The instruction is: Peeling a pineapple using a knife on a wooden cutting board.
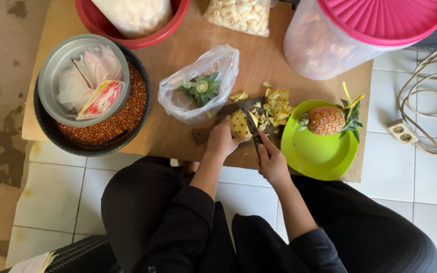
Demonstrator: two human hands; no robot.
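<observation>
Left hand (pixel 222 139) gripping a peeled pineapple (pixel 239 124) on the cutting board (pixel 206 132), right hand (pixel 271 162) closed around a knife (pixel 253 129) against its right side.

The 1 camera sits on my head and looks almost straight down, so I see my own knees in black along the bottom of the frame and my forearms reaching up from there. It is near enough that my left hand (pixel 222 140) and right hand (pixel 272 163) sit just below the centre. The low wooden board (pixel 178 45) fills the upper half, and white floor tiles (pixel 431 172) run down the right edge.
</observation>
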